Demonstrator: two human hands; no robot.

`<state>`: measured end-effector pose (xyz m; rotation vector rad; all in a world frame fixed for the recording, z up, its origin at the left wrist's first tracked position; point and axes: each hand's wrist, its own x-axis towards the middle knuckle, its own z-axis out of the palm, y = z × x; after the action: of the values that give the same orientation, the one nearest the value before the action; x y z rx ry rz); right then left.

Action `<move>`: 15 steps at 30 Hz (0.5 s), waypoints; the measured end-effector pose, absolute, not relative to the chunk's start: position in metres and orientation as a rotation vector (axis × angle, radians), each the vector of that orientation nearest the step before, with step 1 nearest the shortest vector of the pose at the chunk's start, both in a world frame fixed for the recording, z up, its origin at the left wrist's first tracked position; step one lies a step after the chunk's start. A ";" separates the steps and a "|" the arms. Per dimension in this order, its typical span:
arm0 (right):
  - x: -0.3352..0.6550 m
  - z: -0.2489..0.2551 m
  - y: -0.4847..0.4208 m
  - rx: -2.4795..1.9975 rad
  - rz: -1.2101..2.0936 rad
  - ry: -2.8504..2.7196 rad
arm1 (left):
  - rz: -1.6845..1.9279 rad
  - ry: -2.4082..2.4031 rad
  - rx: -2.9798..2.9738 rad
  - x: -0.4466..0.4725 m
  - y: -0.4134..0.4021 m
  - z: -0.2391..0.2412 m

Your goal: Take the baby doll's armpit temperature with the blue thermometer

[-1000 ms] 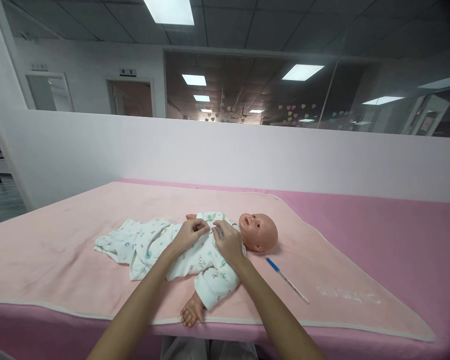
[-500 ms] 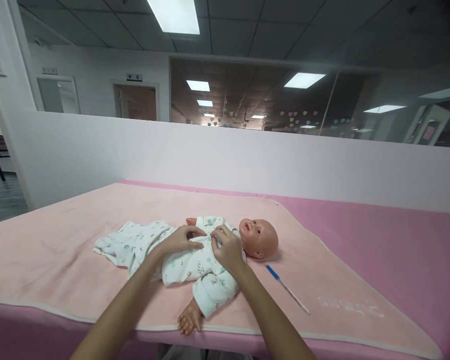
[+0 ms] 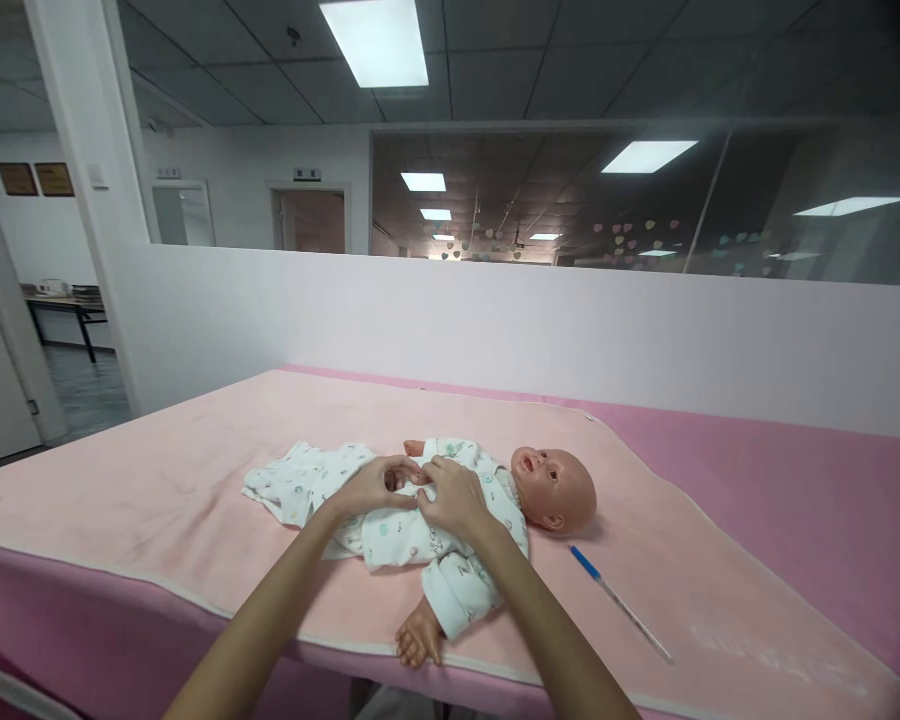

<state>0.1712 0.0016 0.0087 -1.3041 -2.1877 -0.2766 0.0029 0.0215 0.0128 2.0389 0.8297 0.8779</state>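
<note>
A baby doll [image 3: 559,490] lies on its back, head to the right, in a white printed shirt [image 3: 405,540] and matching trousers [image 3: 304,482]. My left hand [image 3: 375,487] is at the shirt's lower front, thumb and fingers curved in on the cloth. Close against it, my right hand [image 3: 454,495] pinches the same front edge, its fingertips almost meeting the left ones. What exactly lies between the fingertips is partly hidden. One doll hand [image 3: 420,632] rests palm down near the table's front edge.
A thin clear stick with a blue end [image 3: 621,603] lies right of the doll. Under both is a peach blanket [image 3: 195,470] over a pink table cover [image 3: 780,470]. A low white wall [image 3: 495,320] with glass above stands behind the table.
The view has turned a little to the left. Both hands have moved down the shirt front, away from the doll's head, and the right has come closer to the left.
</note>
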 end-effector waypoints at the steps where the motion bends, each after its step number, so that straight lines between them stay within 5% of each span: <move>1: 0.171 0.008 0.002 -1.303 -0.257 -2.190 | 0.892 0.812 2.028 0.003 0.021 0.013; 15: 0.174 0.001 0.003 -1.272 -0.187 -2.081 | 0.909 0.935 2.147 0.010 0.012 0.016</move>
<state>0.1739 0.0026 0.0013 -1.2717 -2.0806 -0.1866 0.0099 0.0119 0.0161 2.1471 0.9348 0.9086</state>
